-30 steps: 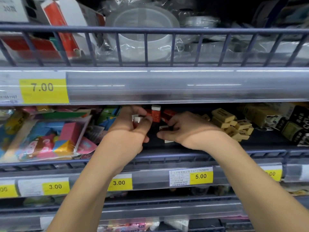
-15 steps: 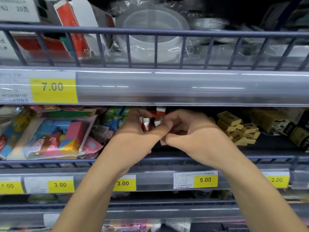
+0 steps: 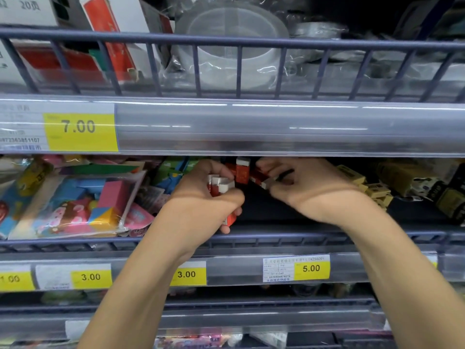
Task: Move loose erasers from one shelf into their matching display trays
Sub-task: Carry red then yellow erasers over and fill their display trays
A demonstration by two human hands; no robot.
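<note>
My left hand (image 3: 201,205) grips several small red-and-white erasers (image 3: 219,185) in a curled fist on the middle shelf. My right hand (image 3: 304,190) reaches under the shelf edge just to the right, its fingers curled on a red-and-white eraser (image 3: 261,179) among more of the same. One such eraser (image 3: 242,170) stands upright between the two hands. The fingertips of my right hand are partly hidden in shadow.
Yellowish boxed erasers (image 3: 370,187) lie piled to the right, dark packs (image 3: 450,195) beyond them. Colourful bagged erasers (image 3: 75,205) fill the left. A price rail (image 3: 251,127) overhangs above; the shelf's front rail (image 3: 302,239) runs below the hands. Tape rolls (image 3: 231,46) sit on the upper shelf.
My hands were pressed together half a second ago; the right hand has since drawn apart to the right and reached deeper into the red erasers. The left hand keeps its bundle.
</note>
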